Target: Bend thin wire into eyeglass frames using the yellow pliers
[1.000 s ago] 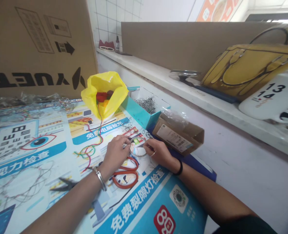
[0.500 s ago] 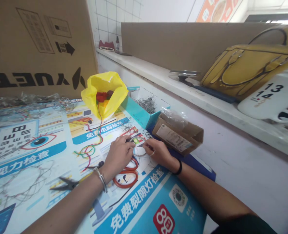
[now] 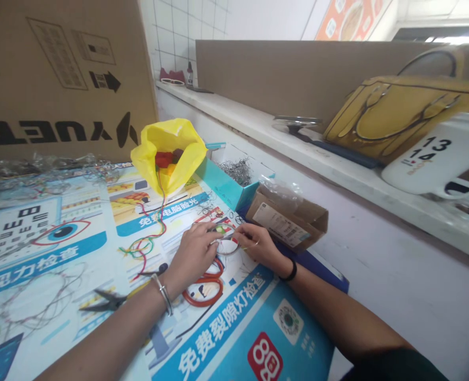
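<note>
Both hands meet over the printed sheet around a thin wire ring (image 3: 229, 253). My left hand (image 3: 196, 246) pinches its left side between thumb and fingers. Opposite it, my right hand (image 3: 258, 244) closes its fingertips on the right side of the ring; what else the fingertips hold is too small to tell. Orange-handled scissors (image 3: 203, 304) lie just below my left hand, their blades largely hidden. Pliers (image 3: 109, 300) with dark jaws rest partly under the left forearm. Red, yellow and green cords (image 3: 163, 219) trail left of the hands.
A yellow bag (image 3: 143, 153) holds coloured cord. Behind the hands stand a teal box (image 3: 220, 182) of tangled wire bits and a small cardboard box (image 3: 277, 225). On the right ledge (image 3: 234, 114) are a yellow handbag (image 3: 396, 119) and a white mug (image 3: 416, 177).
The view has shifted slightly. My right fingers have moved a little at the ring's edge, while my left hand keeps nearly the same place.
</note>
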The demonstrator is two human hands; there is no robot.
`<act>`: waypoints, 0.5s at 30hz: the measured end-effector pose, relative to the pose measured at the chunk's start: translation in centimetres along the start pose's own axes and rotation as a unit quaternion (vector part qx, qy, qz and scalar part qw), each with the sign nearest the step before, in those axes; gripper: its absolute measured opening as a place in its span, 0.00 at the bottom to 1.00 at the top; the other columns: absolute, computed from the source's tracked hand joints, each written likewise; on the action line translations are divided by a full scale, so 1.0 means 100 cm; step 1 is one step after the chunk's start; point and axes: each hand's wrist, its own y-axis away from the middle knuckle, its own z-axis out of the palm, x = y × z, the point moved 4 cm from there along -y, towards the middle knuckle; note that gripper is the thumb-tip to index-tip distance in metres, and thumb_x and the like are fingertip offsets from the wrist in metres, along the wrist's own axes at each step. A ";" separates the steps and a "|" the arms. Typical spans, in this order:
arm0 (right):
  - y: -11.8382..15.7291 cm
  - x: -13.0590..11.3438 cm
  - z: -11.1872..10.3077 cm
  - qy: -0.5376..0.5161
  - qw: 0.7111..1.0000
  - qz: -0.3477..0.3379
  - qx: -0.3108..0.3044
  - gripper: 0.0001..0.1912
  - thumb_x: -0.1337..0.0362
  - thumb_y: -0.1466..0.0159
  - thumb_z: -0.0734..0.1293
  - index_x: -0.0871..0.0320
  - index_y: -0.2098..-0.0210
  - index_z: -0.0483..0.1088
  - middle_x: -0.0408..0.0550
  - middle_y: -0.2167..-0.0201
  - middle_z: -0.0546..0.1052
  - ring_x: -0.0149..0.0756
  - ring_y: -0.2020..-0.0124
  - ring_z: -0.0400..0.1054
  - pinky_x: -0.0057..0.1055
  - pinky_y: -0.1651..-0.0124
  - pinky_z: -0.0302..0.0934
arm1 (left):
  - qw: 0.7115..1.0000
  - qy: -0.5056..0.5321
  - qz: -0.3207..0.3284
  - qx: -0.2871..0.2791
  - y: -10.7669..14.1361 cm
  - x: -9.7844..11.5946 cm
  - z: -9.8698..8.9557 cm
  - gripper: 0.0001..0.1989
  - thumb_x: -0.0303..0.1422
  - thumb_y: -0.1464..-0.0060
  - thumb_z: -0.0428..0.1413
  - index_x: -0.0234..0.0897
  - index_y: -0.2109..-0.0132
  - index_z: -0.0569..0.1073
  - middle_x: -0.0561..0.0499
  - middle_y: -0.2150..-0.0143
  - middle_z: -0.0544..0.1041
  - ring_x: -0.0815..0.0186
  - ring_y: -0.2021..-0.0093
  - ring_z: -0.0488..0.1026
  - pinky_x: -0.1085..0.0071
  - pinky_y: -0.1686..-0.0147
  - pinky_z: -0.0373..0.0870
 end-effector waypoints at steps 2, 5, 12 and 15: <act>0.001 -0.002 -0.001 -0.027 1.000 0.007 -0.003 0.11 0.60 0.39 0.62 0.59 0.75 0.66 0.40 0.78 0.67 0.27 0.75 0.60 0.23 0.72 0.55 | 1.000 0.024 0.011 0.009 0.000 0.002 -0.001 0.12 0.27 0.46 0.50 0.41 0.57 0.74 0.47 0.51 0.73 0.59 0.49 0.66 0.57 0.50 0.63; 0.004 -0.007 -0.003 -0.085 0.996 0.037 -0.013 0.13 0.57 0.39 0.62 0.58 0.75 0.66 0.39 0.81 0.64 0.26 0.78 0.57 0.23 0.75 0.53 | 0.997 0.060 0.031 0.031 -0.001 0.008 -0.006 0.09 0.27 0.45 0.50 0.40 0.59 0.73 0.48 0.53 0.74 0.61 0.51 0.68 0.59 0.51 0.64; 0.008 -0.019 -0.002 -0.230 0.967 0.093 -0.051 0.13 0.55 0.41 0.65 0.58 0.74 0.67 0.39 0.81 0.64 0.26 0.78 0.57 0.24 0.73 0.55 | 0.994 0.069 0.061 0.063 0.000 0.025 -0.023 0.08 0.26 0.42 0.47 0.39 0.61 0.71 0.48 0.54 0.74 0.62 0.50 0.67 0.59 0.48 0.61; 0.008 -0.022 0.001 -0.252 0.964 0.052 -0.065 0.12 0.55 0.44 0.67 0.58 0.69 0.69 0.42 0.72 0.70 0.28 0.71 0.62 0.26 0.67 0.59 | 0.995 0.062 0.052 0.062 0.000 0.026 -0.026 0.08 0.26 0.42 0.47 0.38 0.61 0.70 0.47 0.53 0.73 0.63 0.50 0.66 0.60 0.47 0.61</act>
